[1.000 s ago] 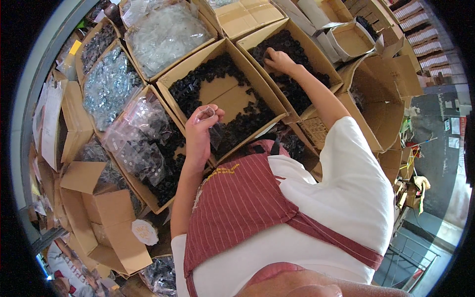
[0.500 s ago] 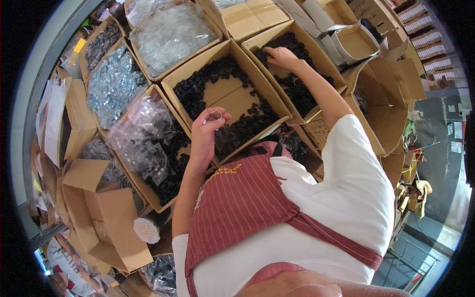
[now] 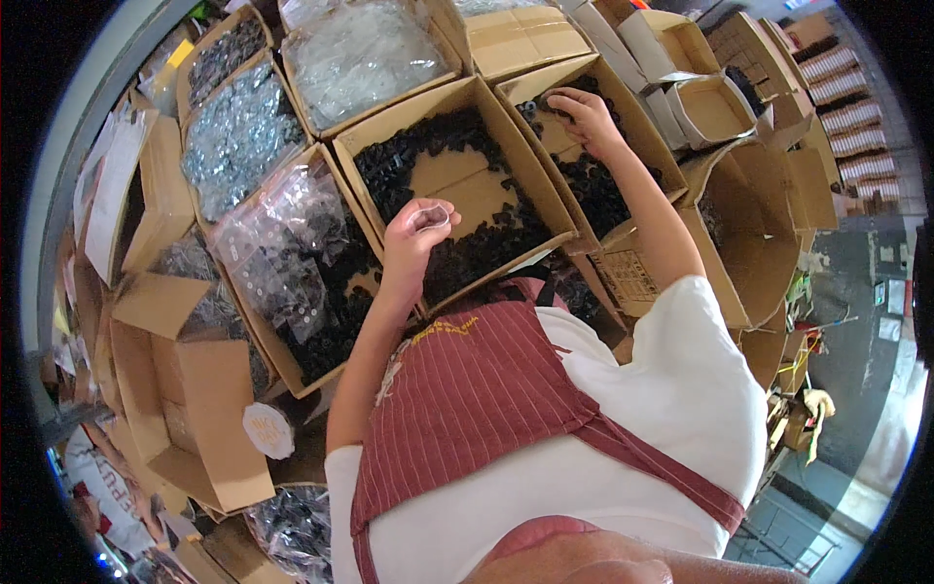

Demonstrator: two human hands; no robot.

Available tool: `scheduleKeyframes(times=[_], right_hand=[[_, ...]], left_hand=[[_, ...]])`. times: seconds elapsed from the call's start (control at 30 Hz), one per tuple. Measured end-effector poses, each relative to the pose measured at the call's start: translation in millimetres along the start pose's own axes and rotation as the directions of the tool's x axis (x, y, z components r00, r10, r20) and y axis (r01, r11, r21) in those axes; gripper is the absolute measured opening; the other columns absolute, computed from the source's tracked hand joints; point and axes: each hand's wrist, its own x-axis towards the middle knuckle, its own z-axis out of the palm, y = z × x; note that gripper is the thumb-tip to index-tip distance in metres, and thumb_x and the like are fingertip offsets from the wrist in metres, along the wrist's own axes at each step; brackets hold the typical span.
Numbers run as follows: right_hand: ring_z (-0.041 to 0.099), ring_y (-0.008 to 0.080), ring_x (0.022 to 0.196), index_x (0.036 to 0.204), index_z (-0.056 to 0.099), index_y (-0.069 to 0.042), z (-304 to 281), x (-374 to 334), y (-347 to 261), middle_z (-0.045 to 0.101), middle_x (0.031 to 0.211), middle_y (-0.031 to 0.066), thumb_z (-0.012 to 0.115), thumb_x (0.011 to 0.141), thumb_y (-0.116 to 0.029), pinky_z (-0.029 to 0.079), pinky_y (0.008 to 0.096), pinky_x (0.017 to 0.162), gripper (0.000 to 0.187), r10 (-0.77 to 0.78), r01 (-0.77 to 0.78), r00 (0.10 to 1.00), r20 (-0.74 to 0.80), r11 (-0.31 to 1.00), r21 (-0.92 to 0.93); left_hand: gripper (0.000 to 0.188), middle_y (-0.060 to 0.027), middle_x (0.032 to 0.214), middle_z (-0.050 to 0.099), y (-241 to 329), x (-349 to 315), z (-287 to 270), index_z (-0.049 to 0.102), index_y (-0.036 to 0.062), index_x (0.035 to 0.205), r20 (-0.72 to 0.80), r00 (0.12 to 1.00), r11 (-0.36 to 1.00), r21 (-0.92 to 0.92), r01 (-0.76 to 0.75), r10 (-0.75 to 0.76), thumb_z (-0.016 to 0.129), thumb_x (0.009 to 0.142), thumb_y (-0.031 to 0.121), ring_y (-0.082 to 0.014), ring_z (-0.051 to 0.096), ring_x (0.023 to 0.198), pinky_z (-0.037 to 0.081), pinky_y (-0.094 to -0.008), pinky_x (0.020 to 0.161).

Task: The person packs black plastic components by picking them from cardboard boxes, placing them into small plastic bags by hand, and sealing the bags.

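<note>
Head view: our left hand (image 3: 416,237) clasps a clear bag (image 3: 434,219) above a carton (image 3: 455,180) of black parts (image 3: 504,239); our right hand (image 3: 589,122), well apart, is over a second carton (image 3: 628,115), its grip unclear. Clear plastic (image 3: 365,58) fills another box (image 3: 450,34); a grey wall (image 3: 856,282) stands rightward.

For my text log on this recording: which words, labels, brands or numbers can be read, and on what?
Wording is described, not copied.
White tag: orange-gold capitals, large enough to make out.
Co-worker's shirt: large dark letters, partly visible.
Apron: small yellow lettering, too small to read.
Carton: dark print, too blurred to read.
</note>
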Motion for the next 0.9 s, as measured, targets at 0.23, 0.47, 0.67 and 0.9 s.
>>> scheduleKeyframes(times=[0.23, 0.47, 0.67, 0.9], right_hand=[[0.029, 0.0005, 0.041, 0.118, 0.06, 0.0, 66, -102, -69, 0.044, 0.057, -0.0042, 0.059, 0.093, -0.018, 0.02, 0.0162, 0.035, 0.032, 0.091, -0.339, 0.792, 0.604, 0.888, 0.31], [0.031, 0.0013, 0.04, 0.12, 0.06, 0.004, 87, -118, -83, 0.05, 0.06, 0.001, 0.061, 0.092, -0.014, 0.023, 0.0157, 0.032, 0.033, 0.133, -0.41, 0.691, 0.711, 0.882, 0.233], [0.033, 0.0008, 0.041, 0.123, 0.061, 0.003, 93, -119, -94, 0.05, 0.061, -0.0001, 0.06, 0.093, -0.014, 0.022, 0.0163, 0.033, 0.035, 0.132, -0.372, 0.639, 0.758, 0.915, 0.154], [0.036, -0.0003, 0.046, 0.124, 0.063, 0.0, 104, -121, -110, 0.053, 0.066, -0.0025, 0.062, 0.097, -0.025, 0.022, 0.0165, 0.037, 0.037, 0.048, -0.121, 0.653, 0.756, 0.992, 0.041]], left_hand=[[0.023, -0.0065, 0.102, 0.066, 9, 3, 33, 0.06, 0.001, 0.108, 0.158, 0.986, 0.998, 0.026, -0.061, 0.056, 0.063, 0.085, -0.003, -0.0152, 0.062, 0.095, 0.048, -0.0282, 0.087], [0.038, -0.0056, 0.1, 0.066, 19, -3, 38, 0.058, -0.0027, 0.12, 0.16, 0.98, 0.989, 0.075, -0.13, 0.117, 0.066, 0.083, 0.0, -0.0112, 0.061, 0.091, 0.048, -0.0257, 0.083], [0.052, -0.0037, 0.11, 0.061, 29, -15, 37, 0.049, -0.0011, 0.135, 0.187, 0.976, 0.99, 0.061, -0.127, 0.113, 0.064, 0.085, -0.005, -0.011, 0.058, 0.099, 0.047, -0.0253, 0.089], [0.034, -0.0074, 0.103, 0.067, 25, -16, 34, 0.059, -0.0017, 0.115, 0.108, 0.962, 0.957, 0.121, -0.264, 0.252, 0.068, 0.082, 0.001, -0.0138, 0.063, 0.096, 0.049, -0.028, 0.087]])
